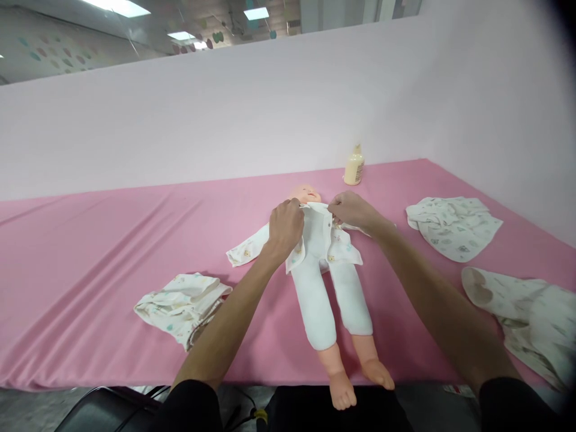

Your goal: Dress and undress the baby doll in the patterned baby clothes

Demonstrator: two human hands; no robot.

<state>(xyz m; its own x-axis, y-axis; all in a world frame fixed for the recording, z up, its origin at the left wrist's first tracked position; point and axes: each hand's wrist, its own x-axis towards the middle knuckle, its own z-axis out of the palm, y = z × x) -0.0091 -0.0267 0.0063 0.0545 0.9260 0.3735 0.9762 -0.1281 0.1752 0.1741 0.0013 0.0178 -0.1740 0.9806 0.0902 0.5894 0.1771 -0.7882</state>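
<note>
A baby doll (310,294) lies on its back in front of me, its feet reaching past the table's near edge. It has on a white printed jacket (344,247) that hangs open at the front, over a white body and legs. My left hand (287,223) is closed on the jacket's edge near the neck, on the left. On the other side of the neck, my right hand (353,210) pinches the opposite front edge of the jacket. One jacket sleeve (249,246) stretches out to the left. The doll's hands are not visible.
Folded printed baby clothes (182,306) lie at left. A printed cloth (454,228) and another printed garment (535,318) are on the right. A pump bottle (354,167) stands at the back by the white wall (216,126). Pink cloth (112,264) covers the table.
</note>
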